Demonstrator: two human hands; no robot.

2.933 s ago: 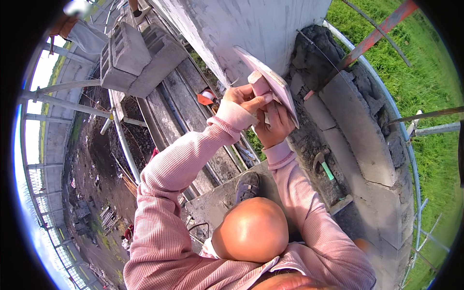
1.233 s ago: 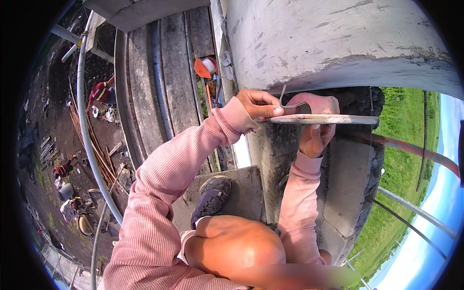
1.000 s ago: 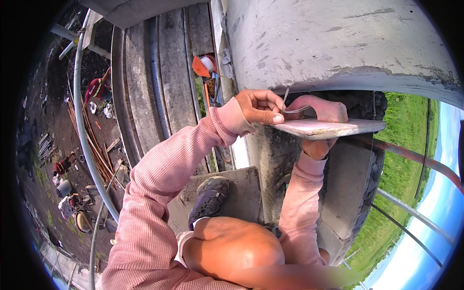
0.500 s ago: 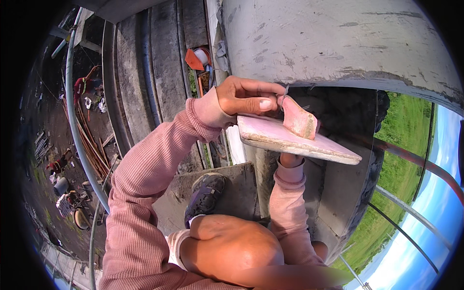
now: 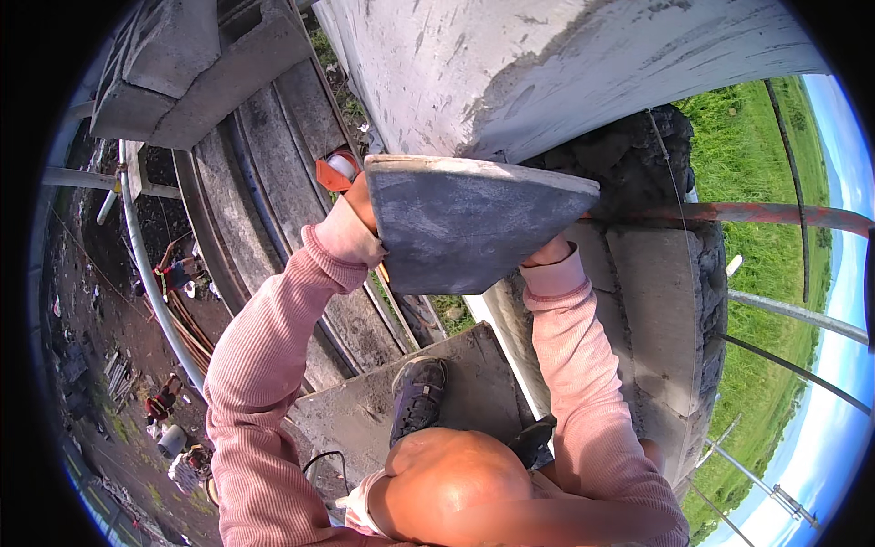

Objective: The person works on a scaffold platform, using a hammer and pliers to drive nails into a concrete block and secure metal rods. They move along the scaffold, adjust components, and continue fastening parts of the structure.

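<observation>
A flat plastering float (image 5: 483, 228) is held up in front of the wall, its dark grey, mortar-smeared face turned to me. Its handle is hidden behind the board. My left hand (image 5: 361, 202) reaches behind the float's left edge and holds it; the fingers are out of sight. Behind the lower right edge is my right hand (image 5: 547, 252), of which only the part near the wrist shows. Whether it grips anything is hidden. Just past the float lies dark wet mortar (image 5: 620, 150) on the block wall, under a pale concrete beam (image 5: 583, 64).
Grey blocks (image 5: 652, 310) form the wall at right, crossed by a reddish pipe (image 5: 756, 214). Scaffold planks (image 5: 264, 173) run at left, with stacked concrete blocks (image 5: 191, 73) on them. An orange container (image 5: 334, 173) sits near the beam. People (image 5: 164, 278) are on the ground below.
The float has tipped from its pink, handled side to its grey face and moved left. My left hand has gone behind it. The view has shifted, bringing the stacked blocks into sight.
</observation>
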